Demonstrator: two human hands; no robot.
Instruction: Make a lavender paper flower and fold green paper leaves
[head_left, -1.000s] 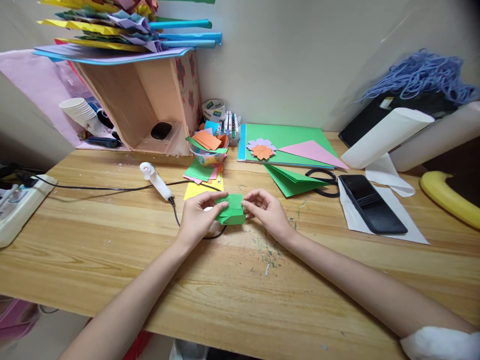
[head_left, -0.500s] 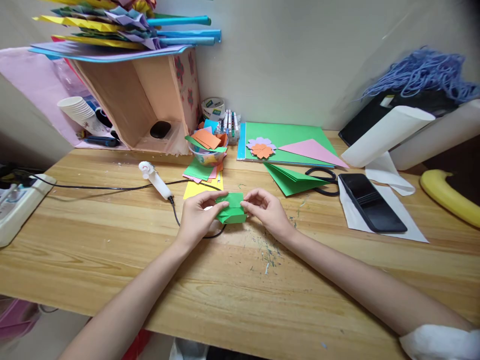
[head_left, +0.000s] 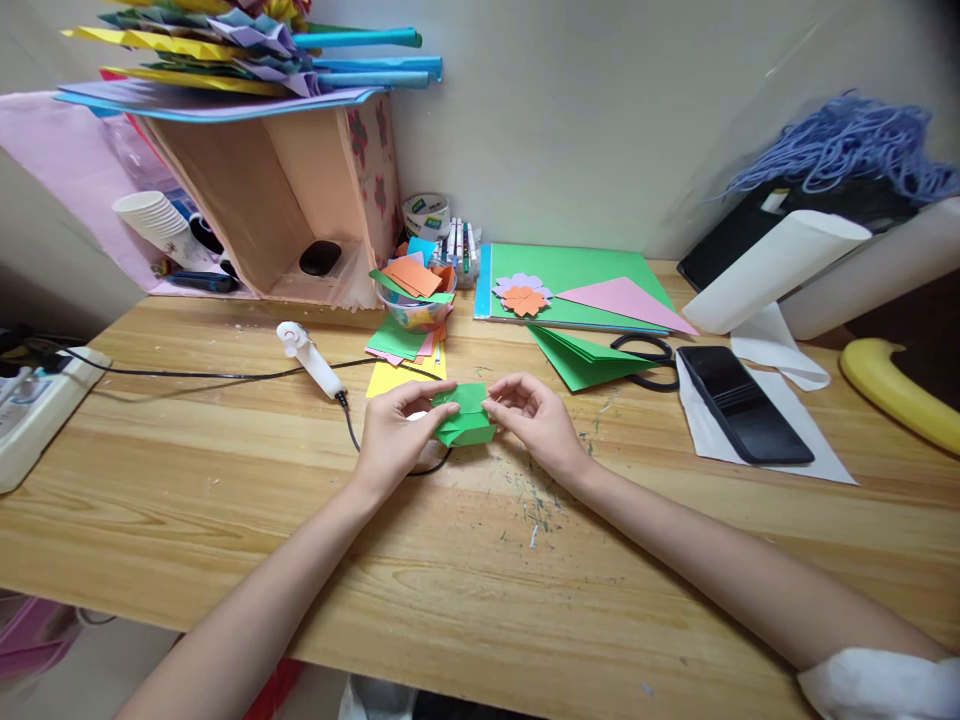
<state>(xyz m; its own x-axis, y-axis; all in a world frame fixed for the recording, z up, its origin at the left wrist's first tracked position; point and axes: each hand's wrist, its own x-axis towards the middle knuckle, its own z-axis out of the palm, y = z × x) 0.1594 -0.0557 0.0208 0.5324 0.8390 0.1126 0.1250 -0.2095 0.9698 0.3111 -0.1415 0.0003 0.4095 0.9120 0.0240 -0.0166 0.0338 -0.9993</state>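
Observation:
A small folded piece of green paper (head_left: 466, 425) is held just over the middle of the table, its lower flap bent up. My left hand (head_left: 397, 425) grips its left side, thumb on top and fingers behind. At its right edge, my right hand (head_left: 534, 415) pinches the paper between thumb and index finger. Beyond my left hand lie a yellow sheet (head_left: 386, 378) and a stack of coloured paper pieces (head_left: 397, 340). A white glue gun (head_left: 311, 362) rests to the left, its black cord running behind my left hand.
Behind stand a bowl of paper scraps (head_left: 416, 310), markers (head_left: 459, 245) and a green sheet (head_left: 600, 265) with a paper flower (head_left: 523, 297). Right of my hands are folded green paper (head_left: 581, 360), black-handled scissors (head_left: 646, 362), a phone (head_left: 742, 405) and a banana (head_left: 904, 390). A power strip (head_left: 56, 415) sits far left.
The green paper has tilted slightly, its lower flap shifting a little in my fingers. Both hands stay in nearly the same place.

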